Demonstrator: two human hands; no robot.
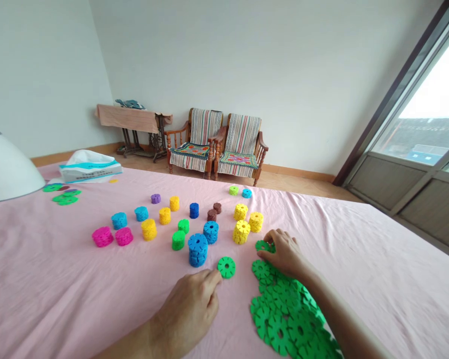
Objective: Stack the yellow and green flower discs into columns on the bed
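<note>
On the pink cloth lies a single green interlocking disc (226, 268) with a center hole and slots around its rim. My left hand (194, 304) has its fingers curled together, their tips at this disc's left edge. My right hand (285, 253) reaches to the far end of a spread heap of green discs (280, 331), thumb and fingers closed around another green disc (262, 245). My right forearm covers part of the heap. Just beyond my left hand stand two blue disc stacks (198, 251). Yellow disc stacks (241, 233) rise between them and my right hand.
More short stacks stand on the cloth: pink (103, 237), orange-yellow (148, 229), light blue (118, 220), green (178, 240), brown (212, 215) and purple (155, 199). A tissue pack (92, 172) and a white rounded object (7, 169) are far left. Two chairs (237, 144) stand beyond the table.
</note>
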